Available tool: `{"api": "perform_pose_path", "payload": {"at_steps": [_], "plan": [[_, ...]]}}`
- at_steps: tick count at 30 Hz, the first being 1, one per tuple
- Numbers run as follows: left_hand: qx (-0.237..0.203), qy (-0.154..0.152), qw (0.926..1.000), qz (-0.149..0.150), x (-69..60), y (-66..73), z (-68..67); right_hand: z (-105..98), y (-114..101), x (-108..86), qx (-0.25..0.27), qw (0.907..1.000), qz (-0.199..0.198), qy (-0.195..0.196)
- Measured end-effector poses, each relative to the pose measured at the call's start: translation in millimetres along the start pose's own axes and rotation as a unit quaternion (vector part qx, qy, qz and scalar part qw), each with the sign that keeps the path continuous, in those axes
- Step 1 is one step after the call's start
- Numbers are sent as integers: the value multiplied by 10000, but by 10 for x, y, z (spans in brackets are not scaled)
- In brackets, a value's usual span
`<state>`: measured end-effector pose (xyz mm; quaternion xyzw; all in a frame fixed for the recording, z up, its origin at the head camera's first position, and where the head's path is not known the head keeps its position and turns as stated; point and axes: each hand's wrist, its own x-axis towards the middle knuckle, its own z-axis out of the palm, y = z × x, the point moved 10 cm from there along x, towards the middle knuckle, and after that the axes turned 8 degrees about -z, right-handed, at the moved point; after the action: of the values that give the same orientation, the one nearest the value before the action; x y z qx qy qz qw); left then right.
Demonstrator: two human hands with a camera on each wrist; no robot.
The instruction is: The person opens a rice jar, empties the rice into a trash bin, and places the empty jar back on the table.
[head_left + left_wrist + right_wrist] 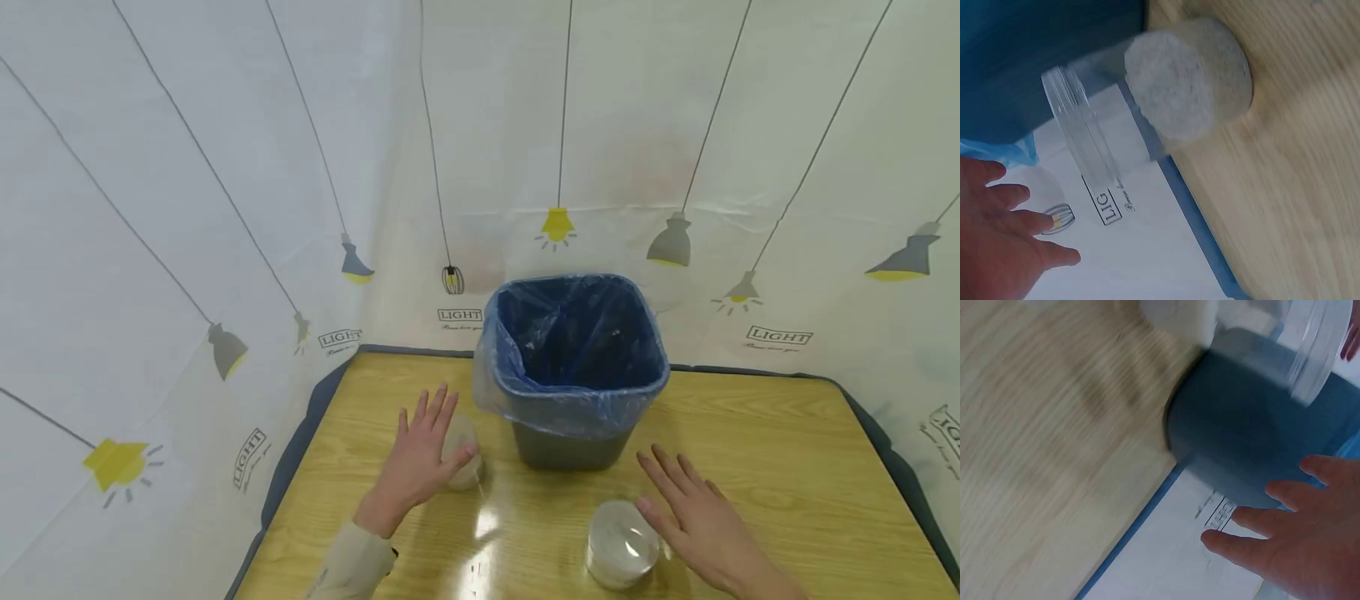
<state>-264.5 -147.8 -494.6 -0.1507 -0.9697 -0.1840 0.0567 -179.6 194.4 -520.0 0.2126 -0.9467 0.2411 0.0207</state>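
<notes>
My left hand (420, 458), fingers spread, hovers beside a clear jar (465, 454) left of the bin. The left wrist view shows this jar (1172, 87) with pale, whitish contents in its lower part; the hand (1004, 231) does not touch it. A second clear jar (621, 546) stands in front of the bin, its round top towards the head camera. Just right of it is my right hand (705, 529), also spread and holding nothing. That jar (1272, 337) appears in the right wrist view, apart from the hand (1291, 519).
A dark bin (573, 450) lined with a blue translucent bag (585, 408) stands on the wooden table (787, 442) near its back edge. White sheets (487, 125) printed with hanging lamps rise behind the table and at its sides.
</notes>
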Motion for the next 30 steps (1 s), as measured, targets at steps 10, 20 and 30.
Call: {"api": "perform_pose_path", "payload": {"at_steps": [10,20,30], "plan": [[-581,1800,9641,1864,-433,602,-72,362,-324,29,560,9970,149,-507],[-1466,1321,9654,1708,-549,1005,467,467,-427,48,38,9998,110,-165],[-2255,-677,9694,694,-559,1222,1071,250,-283,63,1335,9871,852,225]]}}
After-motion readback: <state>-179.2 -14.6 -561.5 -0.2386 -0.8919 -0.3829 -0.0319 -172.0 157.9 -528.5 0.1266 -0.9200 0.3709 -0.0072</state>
